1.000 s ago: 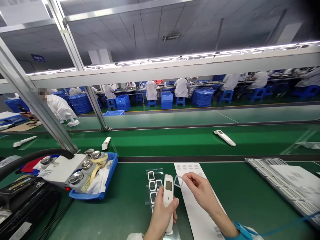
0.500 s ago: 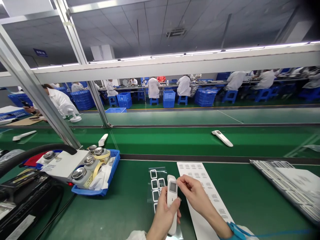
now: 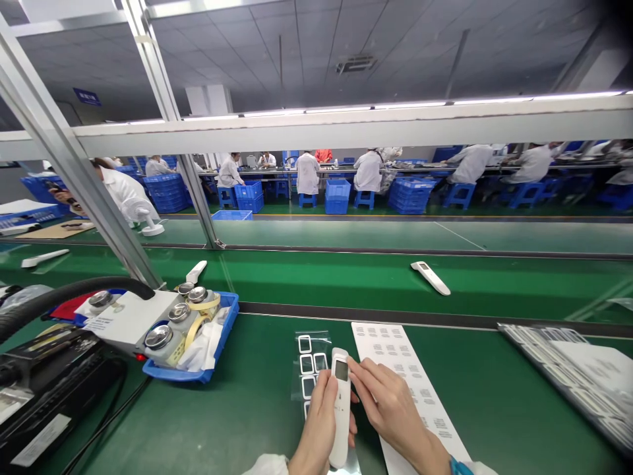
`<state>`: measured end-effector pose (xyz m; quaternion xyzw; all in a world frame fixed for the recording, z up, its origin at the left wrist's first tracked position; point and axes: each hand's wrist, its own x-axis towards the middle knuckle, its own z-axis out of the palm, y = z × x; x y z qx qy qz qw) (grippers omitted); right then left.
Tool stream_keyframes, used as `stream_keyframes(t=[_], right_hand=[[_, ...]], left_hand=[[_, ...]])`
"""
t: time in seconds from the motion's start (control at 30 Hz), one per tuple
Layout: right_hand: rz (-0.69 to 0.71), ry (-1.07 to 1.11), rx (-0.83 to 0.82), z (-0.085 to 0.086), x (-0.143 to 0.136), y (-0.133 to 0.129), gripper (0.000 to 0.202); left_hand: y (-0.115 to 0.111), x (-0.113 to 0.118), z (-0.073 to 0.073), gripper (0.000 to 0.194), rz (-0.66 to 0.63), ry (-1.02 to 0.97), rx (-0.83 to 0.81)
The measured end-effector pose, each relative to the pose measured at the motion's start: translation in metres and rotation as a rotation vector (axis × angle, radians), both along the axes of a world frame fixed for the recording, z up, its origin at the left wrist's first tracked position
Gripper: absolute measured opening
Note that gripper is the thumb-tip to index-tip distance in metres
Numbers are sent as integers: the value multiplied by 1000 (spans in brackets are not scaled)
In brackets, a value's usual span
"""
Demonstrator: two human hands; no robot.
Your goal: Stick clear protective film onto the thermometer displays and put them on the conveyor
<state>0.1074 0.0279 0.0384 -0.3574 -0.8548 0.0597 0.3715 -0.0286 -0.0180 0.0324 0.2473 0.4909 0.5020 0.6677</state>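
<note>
My left hand (image 3: 317, 422) is wrapped around a white handheld thermometer (image 3: 341, 412), which stands tilted toward me with its small grey display near the top. My right hand (image 3: 393, 406) is closed in a pinch, fingertips against the upper right edge of the thermometer beside the display. Whatever those fingertips may hold is too small to make out. Behind the thermometer lies a clear sheet of white square frame stickers (image 3: 306, 363), partly covered by my left hand. Under my right forearm is a white label sheet (image 3: 380, 340) with rows of grey print.
A blue tray (image 3: 217, 356) with metal-topped bottles and tape rolls stands left, near a black device (image 3: 34, 402). Stacked frame sheets (image 3: 558, 369) lie at right. Beyond the bench edge, a green conveyor (image 3: 316, 277) carries more thermometers. Several people in white coats sit farther off.
My right hand's fingertips have come in against the thermometer's upper edge. The thermometers on the conveyor have shifted left. The view has tilted slightly.
</note>
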Motion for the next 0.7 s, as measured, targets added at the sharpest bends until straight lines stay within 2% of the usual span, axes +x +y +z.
stream_keyframes(t=[0.07, 0.13, 0.2, 0.3, 0.4, 0.53, 0.7], right_hand=[[26, -72, 51, -3, 4, -2, 36], [55, -76, -6, -3, 8, -3, 41], [71, 8, -134, 0, 11, -3, 42], [56, 203, -330, 5, 14, 0, 38], [55, 319, -493, 6, 15, 6, 36], [172, 368, -726, 10, 18, 12, 40], [309, 434, -947, 15, 21, 11, 45]], left_hand=[[0, 0, -1, 70, 11, 6, -20], [0, 0, -2, 73, 36, 0, -25], [1, 0, -2, 69, 29, 21, 4], [1, 1, -2, 57, -69, 99, 97], [1, 2, 0, 53, -132, 109, 131], [-2, 0, 4, 51, -188, 40, 111], [-5, -2, 10, 49, -368, -123, 114]])
